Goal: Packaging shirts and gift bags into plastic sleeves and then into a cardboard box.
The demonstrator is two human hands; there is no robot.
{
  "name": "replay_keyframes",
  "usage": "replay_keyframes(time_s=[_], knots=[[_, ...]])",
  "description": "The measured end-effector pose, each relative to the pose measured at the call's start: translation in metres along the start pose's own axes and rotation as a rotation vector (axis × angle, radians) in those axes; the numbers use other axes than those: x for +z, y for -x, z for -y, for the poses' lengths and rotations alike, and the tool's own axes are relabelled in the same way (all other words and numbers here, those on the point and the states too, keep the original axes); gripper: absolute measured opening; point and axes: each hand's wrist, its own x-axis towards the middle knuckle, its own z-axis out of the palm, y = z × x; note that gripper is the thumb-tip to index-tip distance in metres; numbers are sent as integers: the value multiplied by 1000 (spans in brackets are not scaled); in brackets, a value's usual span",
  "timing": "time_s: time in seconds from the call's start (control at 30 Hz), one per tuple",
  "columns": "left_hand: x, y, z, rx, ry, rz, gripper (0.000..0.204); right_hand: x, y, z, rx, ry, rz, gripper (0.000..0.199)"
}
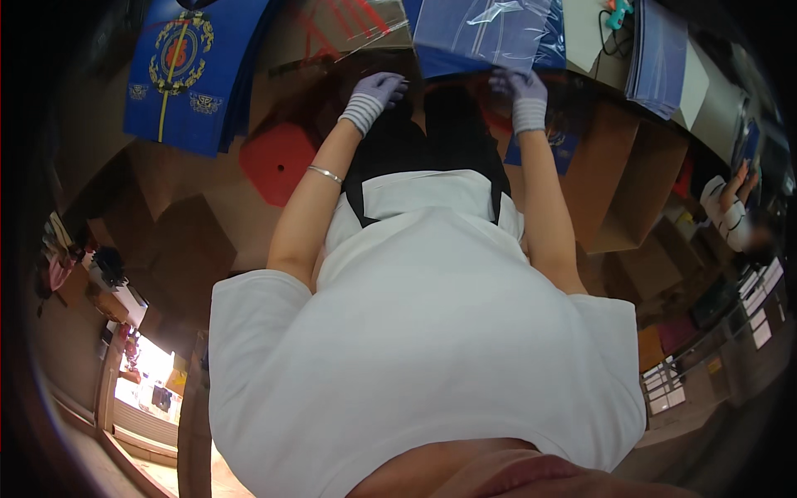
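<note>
My left hand [382, 88], in a pale lilac glove with a striped cuff, hovers just off the table's near edge. Its fingers are stretched to the right, slightly bent, with nothing visible in them. In a matching glove, my right hand [520, 85] is at the near edge of a flat blue stack [473, 37] covered in shiny clear plastic wrap [498, 12]. Its fingers are curled at that edge and look closed on the wrap, though the fingertips are partly blurred. Left of the stack lies a clear sheet with red stripes [353, 29].
Blue paper bags [178, 79] with gold decoration stand at the far left, another blue stack [658, 58] at the right. A teal tool [618, 14] with a cord lies between stacks. Below are a red stool [278, 164] and an open cardboard box [618, 178]. Another person [730, 207] works far right.
</note>
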Motion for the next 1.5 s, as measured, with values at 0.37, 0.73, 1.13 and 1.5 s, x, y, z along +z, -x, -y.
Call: replay_keyframes(time_s=[0.37, 0.73, 1.13, 1.5], knots=[[21, -10, -2, -44, -29, 151, 23, 51, 43, -7, -647, 1000, 202, 20], [8, -23, -2, 94, 176, -48, 29, 122, 48, -12, -690, 1462, 177, 19], [51, -7, -33, 86, 25, 137, 42, 90, 58, 4, -566, 1461, 35, 20], [0, -38, -19, -13, 207, 91, 30, 62, 52, 19, -719, 1234, 15, 26]])
